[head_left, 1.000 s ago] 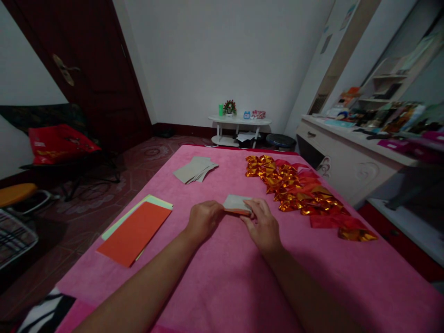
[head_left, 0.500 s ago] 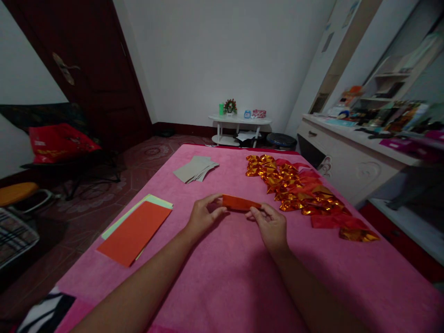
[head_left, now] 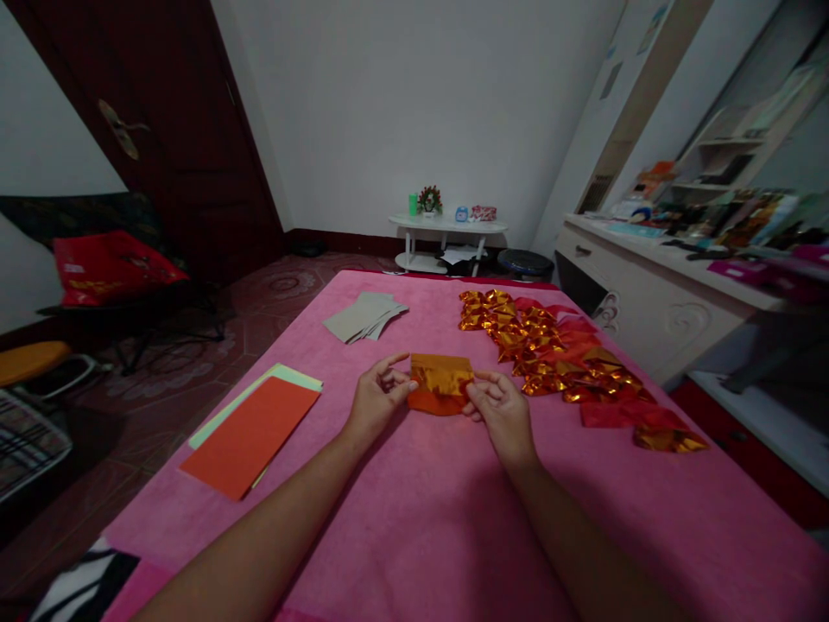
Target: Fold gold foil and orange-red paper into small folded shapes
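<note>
Between my hands is a small sheet of gold foil paper, shiny gold on its upper part and orange along its lower part. My left hand pinches its left edge between thumb and fingers. On the right edge, my right hand has a thumb-and-finger pinch. Several folded gold foil pieces with red parts lie in rows to the right. A fanned stack of grey paper rests beyond my left hand. Orange sheets lie over pale green and yellow ones at the left.
Pink cloth covers the surface under my hands. A white side table with a plant stands by the far wall. Along the right is a cluttered white dresser. A chair with a red bag is at the left.
The foil paper has turned from a narrow orange strip so that its gold face shows. Both hands keep their pinch and have shifted only slightly.
</note>
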A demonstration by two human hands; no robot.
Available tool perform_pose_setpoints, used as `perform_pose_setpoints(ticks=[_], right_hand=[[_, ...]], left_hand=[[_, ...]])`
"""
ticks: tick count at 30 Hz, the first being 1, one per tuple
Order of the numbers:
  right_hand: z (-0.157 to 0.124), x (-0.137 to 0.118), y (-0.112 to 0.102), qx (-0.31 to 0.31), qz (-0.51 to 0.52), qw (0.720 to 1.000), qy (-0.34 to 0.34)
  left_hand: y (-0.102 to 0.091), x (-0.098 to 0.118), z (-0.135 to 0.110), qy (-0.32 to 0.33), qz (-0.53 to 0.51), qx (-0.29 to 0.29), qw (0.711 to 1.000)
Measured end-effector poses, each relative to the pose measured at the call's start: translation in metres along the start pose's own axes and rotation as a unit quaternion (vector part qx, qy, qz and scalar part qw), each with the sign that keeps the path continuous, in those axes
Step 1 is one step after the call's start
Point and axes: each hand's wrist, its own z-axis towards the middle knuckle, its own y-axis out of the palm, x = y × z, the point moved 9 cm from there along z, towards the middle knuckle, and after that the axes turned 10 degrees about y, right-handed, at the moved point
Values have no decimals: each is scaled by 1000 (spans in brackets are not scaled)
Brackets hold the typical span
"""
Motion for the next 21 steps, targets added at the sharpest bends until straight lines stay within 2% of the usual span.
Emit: perform_pose_setpoints(ticks=[7, 12, 16, 21], right_hand=[[-5, -12, -4, 26, -4, 998, -62], [-6, -12, 3, -12, -5, 997, -71], [-6, -6, 14, -58, -18, 997, -39], [-8, -4, 17, -53, -50, 997, -20]], left_hand=[[12, 2, -5, -5, -16, -54, 998], [23, 5, -9, -9, -25, -100, 995], [23, 5, -8, -3, -39, -99, 994], [17, -9, -9, -41, -44, -70, 996]])
